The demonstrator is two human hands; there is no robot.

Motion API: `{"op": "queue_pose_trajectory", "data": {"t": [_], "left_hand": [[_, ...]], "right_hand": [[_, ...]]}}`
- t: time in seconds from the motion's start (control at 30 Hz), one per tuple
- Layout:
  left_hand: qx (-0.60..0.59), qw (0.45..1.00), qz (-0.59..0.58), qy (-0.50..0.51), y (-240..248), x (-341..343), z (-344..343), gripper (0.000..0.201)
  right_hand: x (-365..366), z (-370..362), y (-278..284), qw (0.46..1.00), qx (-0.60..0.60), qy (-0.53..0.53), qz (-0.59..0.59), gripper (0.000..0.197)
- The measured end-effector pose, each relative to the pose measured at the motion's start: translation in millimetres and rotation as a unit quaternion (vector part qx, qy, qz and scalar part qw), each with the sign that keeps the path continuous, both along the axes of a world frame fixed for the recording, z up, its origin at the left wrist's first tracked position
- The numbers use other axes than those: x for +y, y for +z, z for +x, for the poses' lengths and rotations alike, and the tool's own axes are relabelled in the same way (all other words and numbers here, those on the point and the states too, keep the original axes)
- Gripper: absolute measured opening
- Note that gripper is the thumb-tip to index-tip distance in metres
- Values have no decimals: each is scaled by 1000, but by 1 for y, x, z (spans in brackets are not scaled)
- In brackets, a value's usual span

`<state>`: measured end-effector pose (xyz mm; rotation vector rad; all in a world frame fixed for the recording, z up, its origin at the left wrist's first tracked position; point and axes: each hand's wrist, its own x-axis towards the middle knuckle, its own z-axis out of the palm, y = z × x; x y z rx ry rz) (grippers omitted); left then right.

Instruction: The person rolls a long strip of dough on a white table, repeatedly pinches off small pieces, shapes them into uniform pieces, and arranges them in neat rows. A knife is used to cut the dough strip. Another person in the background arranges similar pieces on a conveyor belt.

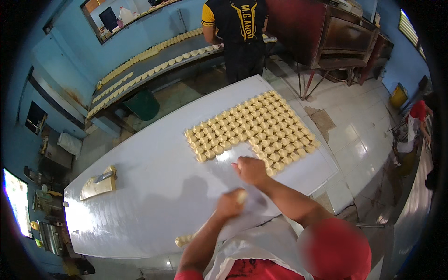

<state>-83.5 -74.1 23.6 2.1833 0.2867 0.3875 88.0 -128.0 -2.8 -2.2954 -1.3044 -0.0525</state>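
Note:
My left hand [228, 205], slightly blurred, is closed around a lump of pale dough [241, 196] whose end sticks out by the thumb. Farther forward and to the right, my right hand [252, 171] forms a fist by the near edge of the shaped dough pieces [261, 121]. Whatever its fingers hold, if anything, is hidden. These cream-coloured pieces sit in close rows on the white table [140, 196], with a notch in the near side of the block. Beside my left forearm lies a thick dough roll [185, 240], partly covered by the arm.
A pale yellow slab [98, 187] with a greyish flat item on it rests on the table's left part. Beyond stands a long bench [161, 63] with dough rows, and a co-worker [240, 37] in black and yellow. A rusty metal oven [343, 39] stands back right; another person [416, 119] is far right.

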Motion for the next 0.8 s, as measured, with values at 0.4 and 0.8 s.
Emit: {"op": "queue_pose_trajectory", "data": {"t": [0.4,0.8], "left_hand": [[135,976,-171,27,-7,-23,-18,20],[-27,977,-158,144,-65,-14,-27,100]], "right_hand": [[45,101,-77,975,-23,-8,-222,36],[-35,-31,1,825,475,276,-135,41]]}}
